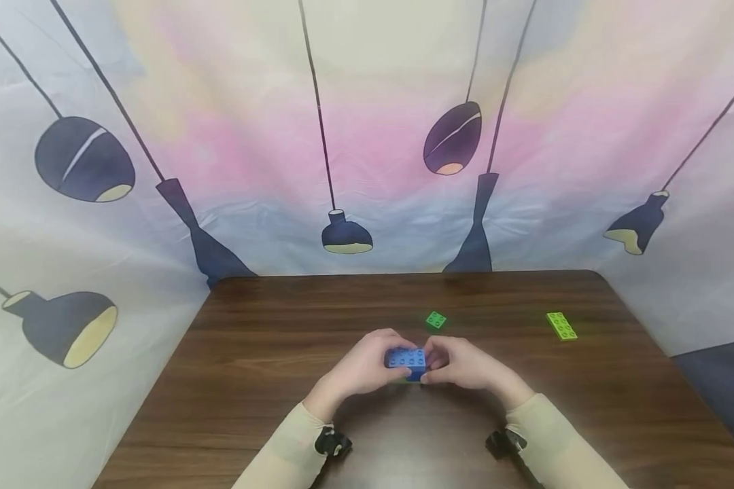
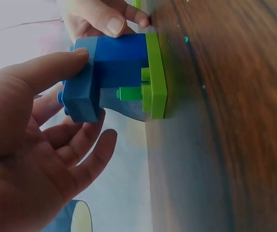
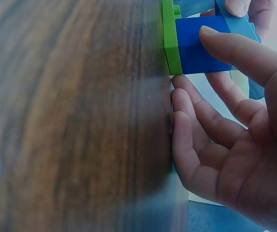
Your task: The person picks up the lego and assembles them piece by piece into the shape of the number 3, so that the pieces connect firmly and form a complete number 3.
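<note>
A lighter blue brick [image 1: 406,358] [image 2: 82,92] lies on top of a darker blue brick [image 2: 121,60] [image 3: 201,46], which stands on one end of a lime green plate [image 2: 156,77] [image 3: 170,41]. Under the overhang, a small green piece [image 2: 130,93] shows beside the plate's studs. My left hand [image 1: 367,363] [image 2: 42,130] pinches the lighter brick between thumb and fingers. From the other side my right hand [image 1: 465,363] [image 3: 235,121] holds the darker brick, its thumb on the face and its lower fingers near the table.
Behind the hands, a small green plate [image 1: 436,320] lies on the wooden table [image 1: 269,367]. A lime plate [image 1: 562,326] lies farther right. A cloth printed with lamps hangs behind the table.
</note>
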`<action>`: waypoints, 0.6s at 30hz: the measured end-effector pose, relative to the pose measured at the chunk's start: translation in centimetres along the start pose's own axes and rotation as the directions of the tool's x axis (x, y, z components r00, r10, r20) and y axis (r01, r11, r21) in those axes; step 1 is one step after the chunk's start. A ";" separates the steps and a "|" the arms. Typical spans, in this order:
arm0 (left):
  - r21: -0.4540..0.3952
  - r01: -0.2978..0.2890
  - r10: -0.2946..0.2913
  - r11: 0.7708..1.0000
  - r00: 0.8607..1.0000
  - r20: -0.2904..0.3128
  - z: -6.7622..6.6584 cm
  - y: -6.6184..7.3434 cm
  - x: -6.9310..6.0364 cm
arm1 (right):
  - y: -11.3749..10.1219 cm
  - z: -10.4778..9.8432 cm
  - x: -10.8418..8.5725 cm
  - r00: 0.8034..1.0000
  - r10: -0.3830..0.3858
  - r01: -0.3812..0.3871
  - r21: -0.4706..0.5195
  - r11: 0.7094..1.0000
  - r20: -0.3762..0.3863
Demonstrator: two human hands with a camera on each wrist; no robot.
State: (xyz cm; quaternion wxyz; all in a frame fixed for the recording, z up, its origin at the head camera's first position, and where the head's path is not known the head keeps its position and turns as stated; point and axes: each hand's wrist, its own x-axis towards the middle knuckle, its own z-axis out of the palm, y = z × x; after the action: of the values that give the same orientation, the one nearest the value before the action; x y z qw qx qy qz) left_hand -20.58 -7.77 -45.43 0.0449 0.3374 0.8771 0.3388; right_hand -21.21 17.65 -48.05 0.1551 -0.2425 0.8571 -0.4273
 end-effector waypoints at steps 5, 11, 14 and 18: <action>-0.091 -0.001 -0.002 0.996 1.000 -0.030 -0.5 -1.0 -0.9 | 0.0 0.4 0.3 1.000 -0.009 0.009 0.012 1.000 0.007; -0.136 0.033 -0.042 0.990 0.997 -0.066 -1.0 -1.5 -1.8 | 0.3 0.2 0.3 1.000 0.000 0.000 0.010 1.000 0.002; -0.153 0.062 -0.073 0.986 0.995 -0.070 -1.2 -1.7 -2.0 | 0.3 0.1 0.1 1.000 0.006 -0.006 0.008 1.000 -0.002; -0.161 0.072 -0.084 0.984 0.994 -0.068 -1.2 -1.9 -2.1 | 0.3 0.1 0.0 1.000 0.009 -0.009 0.011 1.000 -0.005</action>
State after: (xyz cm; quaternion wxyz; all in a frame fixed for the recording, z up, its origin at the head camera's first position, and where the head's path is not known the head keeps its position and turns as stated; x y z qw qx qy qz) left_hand -20.47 -10.80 -46.02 0.0520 0.2852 0.8611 0.4177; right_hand -21.22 17.76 -48.35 0.1560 -0.2366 0.8562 -0.4319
